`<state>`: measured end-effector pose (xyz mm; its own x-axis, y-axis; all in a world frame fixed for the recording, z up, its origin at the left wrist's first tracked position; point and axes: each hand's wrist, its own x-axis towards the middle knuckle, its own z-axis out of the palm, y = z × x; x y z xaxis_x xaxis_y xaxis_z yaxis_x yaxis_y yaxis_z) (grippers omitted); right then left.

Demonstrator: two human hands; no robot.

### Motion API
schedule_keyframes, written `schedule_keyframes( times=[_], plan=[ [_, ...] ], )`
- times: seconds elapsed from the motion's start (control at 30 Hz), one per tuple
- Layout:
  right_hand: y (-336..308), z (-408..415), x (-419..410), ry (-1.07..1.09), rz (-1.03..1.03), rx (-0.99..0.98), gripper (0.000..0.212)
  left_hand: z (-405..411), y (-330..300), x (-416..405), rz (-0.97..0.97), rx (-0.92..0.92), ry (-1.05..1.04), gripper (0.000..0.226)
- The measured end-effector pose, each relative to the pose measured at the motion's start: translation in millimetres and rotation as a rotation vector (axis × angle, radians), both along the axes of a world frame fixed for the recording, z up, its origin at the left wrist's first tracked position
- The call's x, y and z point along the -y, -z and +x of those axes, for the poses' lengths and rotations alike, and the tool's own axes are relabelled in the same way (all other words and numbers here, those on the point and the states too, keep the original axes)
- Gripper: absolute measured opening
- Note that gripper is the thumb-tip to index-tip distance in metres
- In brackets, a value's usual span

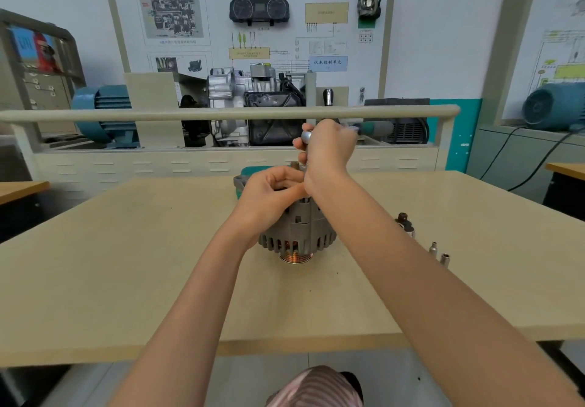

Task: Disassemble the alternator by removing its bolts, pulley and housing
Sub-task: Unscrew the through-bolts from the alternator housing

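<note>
A grey alternator (297, 232) stands on the beige table (126, 264) with its ribbed pulley (296, 257) facing down toward me. My left hand (272, 191) grips the top of the housing on its left side. My right hand (329, 147) is above the alternator and grips a ratchet wrench (373, 128) by its head; the green handle points right. The socket and the bolt under it are hidden behind my hands.
Several loose sockets and bits (437, 251) lie on the table to the right of the alternator. A green case (253, 172) sits just behind it. A beige rail (221, 113) and a gearbox training stand (253, 106) rise beyond the table's far edge.
</note>
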<state>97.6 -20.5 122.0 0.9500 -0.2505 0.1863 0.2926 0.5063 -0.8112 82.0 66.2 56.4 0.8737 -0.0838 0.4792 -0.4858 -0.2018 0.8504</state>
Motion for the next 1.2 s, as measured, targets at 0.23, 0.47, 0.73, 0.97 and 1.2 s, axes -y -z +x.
schedule_keyframes(
  times=[0.23, 0.47, 0.73, 0.97, 1.2],
  plan=[
    [-5.8, 2.6, 10.0, -0.222, -0.089, -0.085, 0.021, -4.0, -2.2, -0.7, -0.003, -0.041, 0.015, 0.009],
    [-11.6, 16.2, 26.1, -0.478, -0.466, -0.137, 0.019, -6.5, -6.1, 1.1, 0.021, -0.075, 0.047, 0.017],
    [-10.0, 17.1, 33.3, -0.754, -0.346, -0.114, 0.024, -4.8, -7.4, -2.8, 0.013, -0.073, 0.026, 0.015],
    [0.0, -3.0, 8.9, -0.181, -0.141, -0.025, 0.014, -2.7, -4.8, -0.8, -0.035, -0.029, 0.032, 0.011],
    [2.8, -3.9, 22.0, -0.063, -0.555, -0.116, 0.036, -3.5, -5.3, 0.3, -0.014, -0.031, 0.027, 0.008]
  ],
)
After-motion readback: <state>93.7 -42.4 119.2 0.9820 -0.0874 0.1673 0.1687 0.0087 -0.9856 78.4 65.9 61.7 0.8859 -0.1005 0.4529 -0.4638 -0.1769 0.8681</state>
